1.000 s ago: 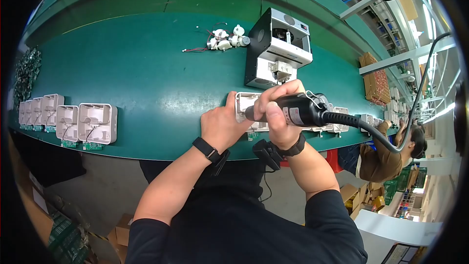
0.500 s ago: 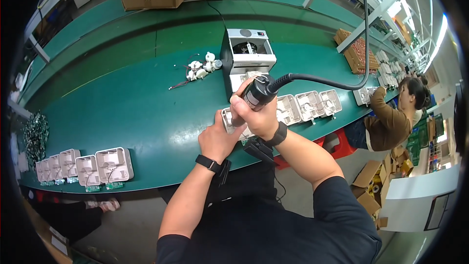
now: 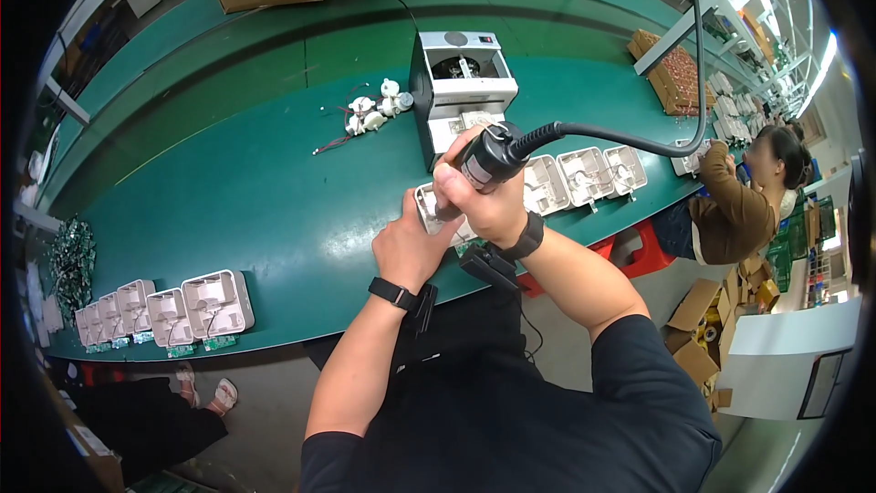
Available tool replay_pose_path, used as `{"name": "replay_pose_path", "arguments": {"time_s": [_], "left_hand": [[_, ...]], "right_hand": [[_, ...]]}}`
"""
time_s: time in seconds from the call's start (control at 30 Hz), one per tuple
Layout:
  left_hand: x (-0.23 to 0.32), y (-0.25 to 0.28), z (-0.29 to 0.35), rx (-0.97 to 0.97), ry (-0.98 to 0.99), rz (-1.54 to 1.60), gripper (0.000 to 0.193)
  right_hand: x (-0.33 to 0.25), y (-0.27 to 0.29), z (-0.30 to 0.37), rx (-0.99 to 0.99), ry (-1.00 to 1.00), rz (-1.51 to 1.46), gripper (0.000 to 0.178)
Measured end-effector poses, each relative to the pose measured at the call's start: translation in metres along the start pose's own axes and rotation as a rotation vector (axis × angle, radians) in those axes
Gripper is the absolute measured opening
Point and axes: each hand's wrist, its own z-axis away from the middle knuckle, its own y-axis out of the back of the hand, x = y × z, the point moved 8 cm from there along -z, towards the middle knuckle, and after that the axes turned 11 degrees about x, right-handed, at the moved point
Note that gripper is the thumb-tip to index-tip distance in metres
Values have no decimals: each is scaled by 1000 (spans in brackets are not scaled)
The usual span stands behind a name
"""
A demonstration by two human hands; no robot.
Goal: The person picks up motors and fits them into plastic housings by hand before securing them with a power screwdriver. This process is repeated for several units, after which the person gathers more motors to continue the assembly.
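Head view gives me both forearms coming up from the lower edge to the near rim of the green bench (image 3: 228,192). My left hand (image 3: 408,246) lies with its fingers curled down onto a white plastic housing (image 3: 427,198), pressing it against the bench; the palm covers most of the part, so only its far left corner shows and I cannot make out its inside. My right hand (image 3: 485,205) is wrapped shut around a black powered screwdriver (image 3: 488,157), which stands tilted just above and to the right of the housing. The tip is hidden behind my fingers, so I cannot tell whether it touches the part. What I see of the tool is a dark cylindrical body with a black cable (image 3: 630,139) leaving its top and arching away to the right and upward.

Just right of the grip, a row of matching white housings (image 3: 584,175) lies open side up. Directly beyond the tool stands a grey box-shaped machine (image 3: 461,87) with an open top. Left of that, small white parts with wires (image 3: 374,110) lie loose. Far to the left of my hands, near the bench edge, another row of white housings (image 3: 173,310) sits. At the far right a seated co-worker (image 3: 739,196) leans over the bench, partly cut off by the rim.
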Motion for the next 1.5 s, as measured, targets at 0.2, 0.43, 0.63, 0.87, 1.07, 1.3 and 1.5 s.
{"name": "replay_pose_path", "arguments": {"time_s": [0.2,0.43,0.63,0.87,1.07,1.3,1.5], "left_hand": [[-1,-2,1,-16,8,-13,79],[0,-4,0,-20,2,-25,79],[-4,-10,-3,-61,-3,-37,76],[0,-2,2,-29,28,-32,76],[0,-1,-2,-31,38,-47,80],[-4,-7,-1,-47,25,-23,81],[-4,-6,-2,-49,7,0,82]], "right_hand": [[0,-1,1,-14,-20,-2,19],[6,0,0,38,-70,18,19],[-7,-5,1,73,128,185,20],[2,17,16,177,-3,-183,19],[8,4,-6,138,-139,-169,19],[21,-6,-15,-22,-190,67,22],[10,-3,-3,25,-84,9,24]]}}
